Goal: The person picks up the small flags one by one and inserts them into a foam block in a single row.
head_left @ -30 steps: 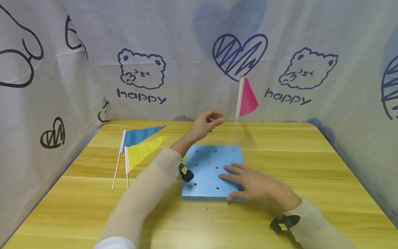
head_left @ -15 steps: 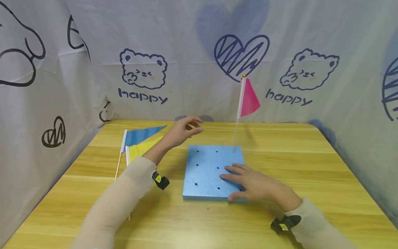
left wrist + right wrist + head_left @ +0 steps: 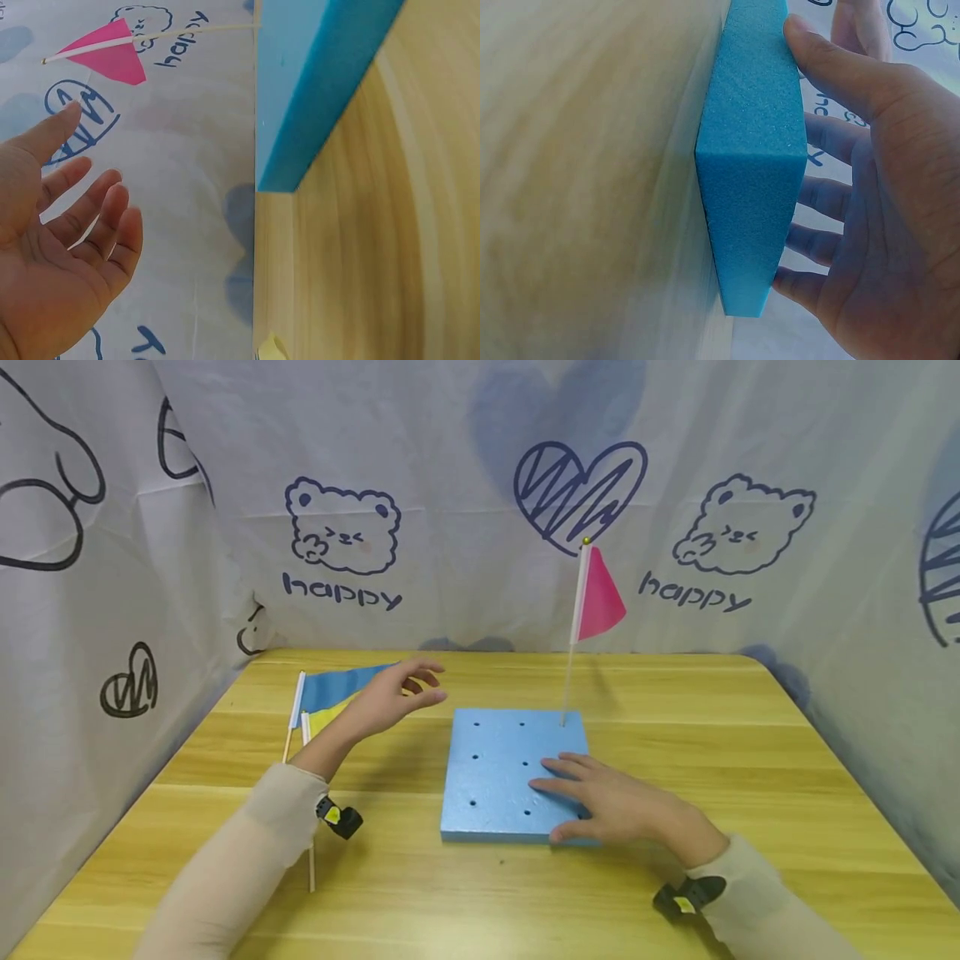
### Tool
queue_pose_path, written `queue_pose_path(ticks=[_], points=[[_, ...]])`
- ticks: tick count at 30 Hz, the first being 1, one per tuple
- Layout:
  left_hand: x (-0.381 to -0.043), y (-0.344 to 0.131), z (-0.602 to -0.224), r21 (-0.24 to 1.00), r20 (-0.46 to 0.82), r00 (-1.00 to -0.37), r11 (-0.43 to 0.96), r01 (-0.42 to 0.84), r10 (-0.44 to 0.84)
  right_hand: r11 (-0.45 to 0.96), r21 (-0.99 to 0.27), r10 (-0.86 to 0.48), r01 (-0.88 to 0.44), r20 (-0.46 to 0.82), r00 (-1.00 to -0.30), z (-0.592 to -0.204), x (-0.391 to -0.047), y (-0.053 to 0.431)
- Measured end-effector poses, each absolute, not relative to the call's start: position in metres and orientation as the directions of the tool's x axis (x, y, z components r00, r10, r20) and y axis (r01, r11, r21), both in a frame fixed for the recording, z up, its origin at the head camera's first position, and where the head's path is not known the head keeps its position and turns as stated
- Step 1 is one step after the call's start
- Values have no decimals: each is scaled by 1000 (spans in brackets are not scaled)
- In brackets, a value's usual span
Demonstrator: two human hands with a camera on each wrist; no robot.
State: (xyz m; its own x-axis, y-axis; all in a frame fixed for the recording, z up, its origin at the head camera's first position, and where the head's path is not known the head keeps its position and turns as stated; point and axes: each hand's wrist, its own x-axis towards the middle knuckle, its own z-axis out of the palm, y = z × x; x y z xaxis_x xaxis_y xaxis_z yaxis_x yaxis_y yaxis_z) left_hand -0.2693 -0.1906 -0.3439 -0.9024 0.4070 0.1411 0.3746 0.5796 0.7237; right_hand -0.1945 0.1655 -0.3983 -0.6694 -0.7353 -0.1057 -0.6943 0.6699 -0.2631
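A pink flag (image 3: 601, 597) on a thin stick stands in a hole at the far right corner of the blue foam board (image 3: 495, 785). My right hand (image 3: 618, 802) rests with spread fingers on the board's right side, its fingertips on the top face in the right wrist view. Left of the board my left hand (image 3: 390, 697) is in the air, fingers loosely bent and holding nothing, as the left wrist view also shows. Below it lie a blue flag (image 3: 330, 689) and a yellow flag (image 3: 324, 717), both partly hidden behind the left hand and forearm.
Several small holes dot the board's top. The wooden table (image 3: 712, 735) reaches back to a white cloth (image 3: 450, 460) printed with bears and hearts, which also hangs at both sides.
My left hand has moved left and down, away from the pink flag and over the lying flags. My right hand has stayed on the board.
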Motion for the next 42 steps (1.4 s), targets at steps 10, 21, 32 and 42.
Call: queue_pose_path(ticks=[10,21,32,42], points=[[-250,-220,-350,714,107,-916,611,341,387,661,-260,-744,-704,-101,-661,-398,-195,167],[-230,-258,-370,684,75,-936,666,299,343,648,-267,-755,-713,-103,-648,-397,-197,167],[-209,-291,-383,639,33,-939,715,282,341,646,-272,-757,-713,-106,-645,-395,-196,166],[-196,-312,-387,624,-5,-941,736,263,339,650,-261,-754,-714,-102,-649,-396,-197,166]])
